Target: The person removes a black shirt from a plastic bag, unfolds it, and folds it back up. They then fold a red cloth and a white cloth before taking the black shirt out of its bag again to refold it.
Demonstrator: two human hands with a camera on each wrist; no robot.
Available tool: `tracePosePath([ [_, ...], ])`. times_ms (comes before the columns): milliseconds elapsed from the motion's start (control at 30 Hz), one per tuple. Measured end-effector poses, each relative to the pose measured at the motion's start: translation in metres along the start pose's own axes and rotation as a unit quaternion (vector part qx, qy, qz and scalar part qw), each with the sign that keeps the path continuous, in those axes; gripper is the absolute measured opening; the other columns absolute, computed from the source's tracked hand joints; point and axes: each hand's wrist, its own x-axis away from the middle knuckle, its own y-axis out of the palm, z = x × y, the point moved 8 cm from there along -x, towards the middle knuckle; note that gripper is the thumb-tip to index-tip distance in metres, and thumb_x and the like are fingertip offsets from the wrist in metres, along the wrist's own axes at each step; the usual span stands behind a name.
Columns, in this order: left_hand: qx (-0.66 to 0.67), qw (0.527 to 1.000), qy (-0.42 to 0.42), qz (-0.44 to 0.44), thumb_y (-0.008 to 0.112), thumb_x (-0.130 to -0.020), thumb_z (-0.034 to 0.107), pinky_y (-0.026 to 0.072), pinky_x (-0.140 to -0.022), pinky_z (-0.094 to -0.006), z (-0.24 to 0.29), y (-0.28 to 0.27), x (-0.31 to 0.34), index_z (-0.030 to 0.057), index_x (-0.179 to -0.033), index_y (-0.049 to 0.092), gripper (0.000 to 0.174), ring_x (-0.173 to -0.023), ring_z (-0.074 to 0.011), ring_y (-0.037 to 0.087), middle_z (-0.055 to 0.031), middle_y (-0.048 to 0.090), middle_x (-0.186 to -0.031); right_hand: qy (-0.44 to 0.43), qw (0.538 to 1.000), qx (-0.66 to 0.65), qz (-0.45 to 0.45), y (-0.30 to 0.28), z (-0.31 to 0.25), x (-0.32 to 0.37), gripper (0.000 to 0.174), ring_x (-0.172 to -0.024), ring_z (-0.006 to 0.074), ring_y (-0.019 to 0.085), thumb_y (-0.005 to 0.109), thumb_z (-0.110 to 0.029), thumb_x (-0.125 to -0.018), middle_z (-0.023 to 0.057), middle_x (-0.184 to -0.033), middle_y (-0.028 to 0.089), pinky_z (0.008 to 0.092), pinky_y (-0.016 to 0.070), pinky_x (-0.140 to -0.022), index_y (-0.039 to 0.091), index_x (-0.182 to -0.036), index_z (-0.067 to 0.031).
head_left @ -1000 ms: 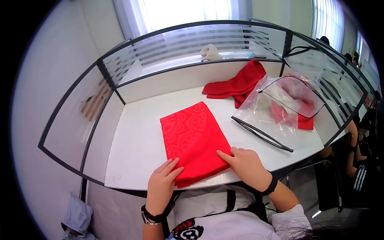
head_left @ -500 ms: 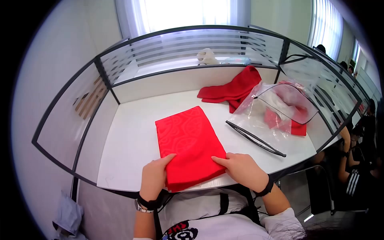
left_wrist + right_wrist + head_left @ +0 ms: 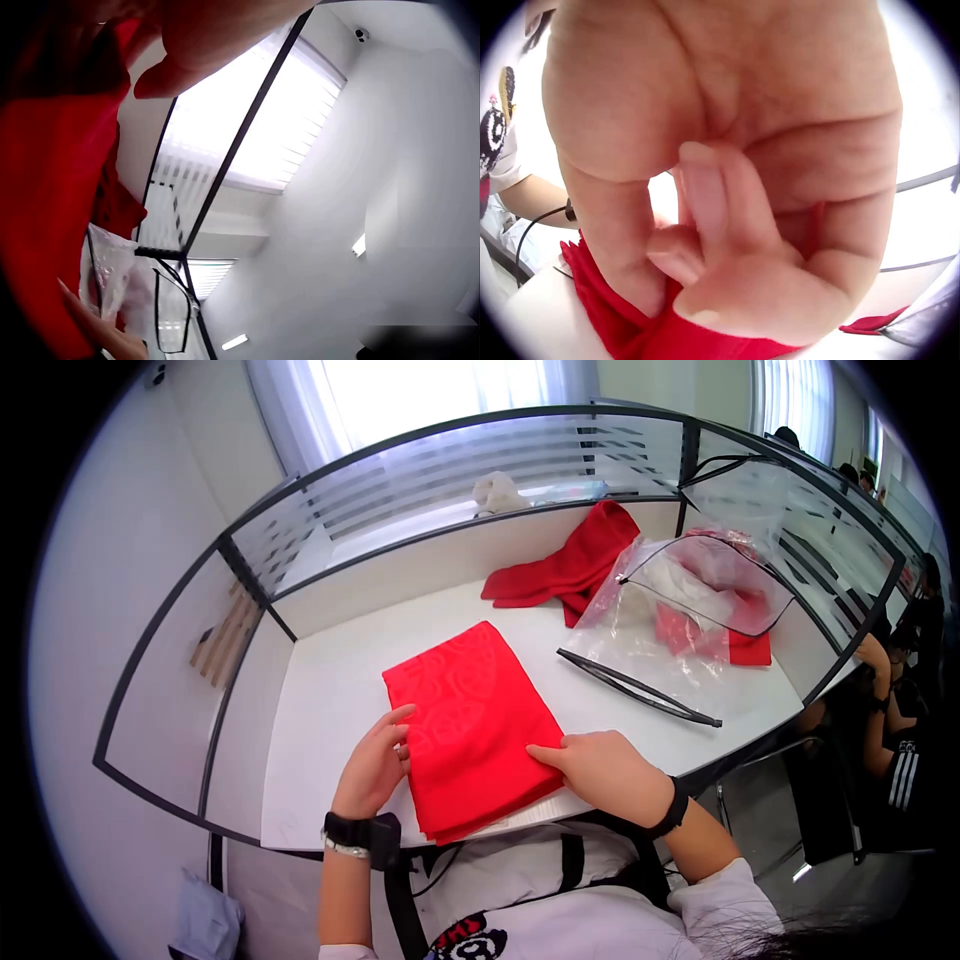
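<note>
A folded red cloth (image 3: 475, 735) with a faint round pattern lies slightly slanted near the desk's front edge. Beside its left edge is my left hand (image 3: 372, 768), its fingers loosely bent and a fingertip at the cloth's edge. In the left wrist view that hand (image 3: 214, 37) is partly cut off at the top, with red cloth (image 3: 45, 195) at the left. My right hand (image 3: 612, 770) pinches the cloth's lower right edge, thumb on top. The right wrist view shows the right hand (image 3: 727, 150) with curled fingers and red fabric (image 3: 712, 343) below.
Another red cloth (image 3: 565, 570) lies crumpled at the back. To its right, a clear plastic bag (image 3: 650, 630) holds red and white fabric. A thin black strip (image 3: 640, 688) rests in front of the bag. Framed partitions (image 3: 470, 530) surround the white desk (image 3: 320, 710); people sit at the far right.
My left hand has loosened from the cloth's lower left edge and moved a little farther up along that side. The right hand keeps its grip. The head view has shifted slightly.
</note>
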Motion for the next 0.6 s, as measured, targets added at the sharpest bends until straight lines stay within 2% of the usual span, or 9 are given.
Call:
tracePosePath([
  [67,-0.064,0.997,-0.016,0.044,0.057,-0.099,0.017,0.0522,-0.09,-0.0308,0.001,-0.011,-0.02,0.0004,-0.142,0.048,0.047,-0.108,-0.0162,0.063,-0.0105,0.062,-0.126,-0.02,1.0,-0.019,0.0,0.0,-0.001,0.001,0.048,-0.077,0.0314,0.067,0.06,-0.007,-0.085,0.0117,-0.084,0.065,0.0413,0.0541,-0.068,0.061,-0.132,-0.0131],
  [133,-0.097,0.994,-0.013,0.051,0.065,-0.095,0.013,0.0495,-0.078,-0.025,0.005,-0.006,-0.028,0.0012,-0.139,0.052,0.048,-0.094,-0.0105,0.06,-0.0047,0.062,-0.114,-0.012,1.0,-0.008,-0.021,0.003,-0.002,-0.001,0.048,-0.076,0.0313,0.067,0.059,-0.006,-0.086,0.0117,-0.085,0.065,0.0412,0.0541,-0.068,0.06,-0.133,-0.0121],
  [167,-0.118,0.992,0.012,0.037,0.068,-0.09,0.008,0.0502,-0.08,-0.0251,0.009,-0.002,-0.03,-0.0011,-0.14,0.051,0.054,-0.096,-0.0108,0.06,-0.0068,0.063,-0.118,-0.009,1.0,-0.009,-0.013,0.003,-0.002,0.0,0.048,-0.075,0.0311,0.067,0.059,-0.007,-0.086,0.0117,-0.084,0.065,0.0414,0.0541,-0.068,0.06,-0.133,-0.0122],
  [200,-0.119,0.992,0.008,0.038,0.068,-0.09,0.008,0.0502,-0.08,-0.0251,0.008,-0.002,-0.031,-0.0011,-0.14,0.051,0.054,-0.096,-0.0108,0.06,-0.0068,0.063,-0.118,-0.005,1.0,-0.01,-0.005,0.002,-0.001,0.001,0.048,-0.075,0.031,0.067,0.059,-0.007,-0.086,0.0117,-0.084,0.065,0.0415,0.0542,-0.067,0.06,-0.133,-0.0122],
  [267,-0.295,0.946,0.125,0.05,0.067,-0.088,0.005,0.0507,-0.083,-0.0259,0.029,0.001,-0.028,-0.0026,-0.143,0.049,0.058,-0.098,-0.0116,0.062,-0.0103,0.063,-0.123,0.004,1.0,-0.008,-0.017,0.0,-0.003,0.001,0.048,-0.075,0.0313,0.067,0.058,-0.007,-0.086,0.0118,-0.083,0.064,0.0415,0.0542,-0.067,0.06,-0.134,-0.0137],
  [333,-0.354,0.927,0.107,0.069,0.065,-0.086,0.002,0.051,-0.084,-0.0273,0.035,-0.007,-0.029,-0.0021,-0.144,0.047,0.061,-0.1,-0.0123,0.062,-0.0127,0.062,-0.125,-0.009,1.0,0.003,-0.016,0.0,-0.005,0.001,0.049,-0.075,0.0313,0.067,0.058,-0.006,-0.086,0.0116,-0.083,0.063,0.0417,0.0543,-0.067,0.061,-0.134,-0.0155],
  [467,-0.309,0.943,0.096,0.076,0.065,-0.085,0.005,0.0522,-0.081,-0.0306,0.031,-0.027,-0.033,-0.0006,-0.145,0.047,0.062,-0.098,-0.0139,0.062,-0.0118,0.062,-0.125,-0.015,1.0,-0.01,-0.007,0.001,-0.005,0.0,0.049,-0.075,0.0313,0.068,0.058,-0.006,-0.084,0.0115,-0.084,0.063,0.0415,0.0542,-0.067,0.062,-0.132,-0.0165],
  [533,-0.437,0.893,0.073,0.084,0.066,-0.086,0.007,0.0519,-0.08,-0.0292,0.02,-0.035,-0.042,-0.0008,-0.144,0.048,0.061,-0.095,-0.0143,0.063,-0.0108,0.062,-0.123,-0.011,1.0,-0.013,-0.011,-0.002,-0.006,0.0,0.048,-0.075,0.0312,0.068,0.058,-0.006,-0.085,0.0113,-0.084,0.064,0.041,0.0542,-0.066,0.063,-0.131,-0.016],
  [600,-0.409,0.904,0.088,0.087,0.066,-0.087,0.011,0.0515,-0.08,-0.0285,0.022,-0.044,-0.05,-0.0001,-0.141,0.051,0.057,-0.097,-0.0145,0.063,-0.0098,0.062,-0.121,-0.016,1.0,-0.011,-0.016,-0.001,-0.006,0.001,0.047,-0.075,0.031,0.068,0.058,-0.006,-0.085,0.0111,-0.084,0.064,0.0408,0.0543,-0.066,0.063,-0.131,-0.0149],
])
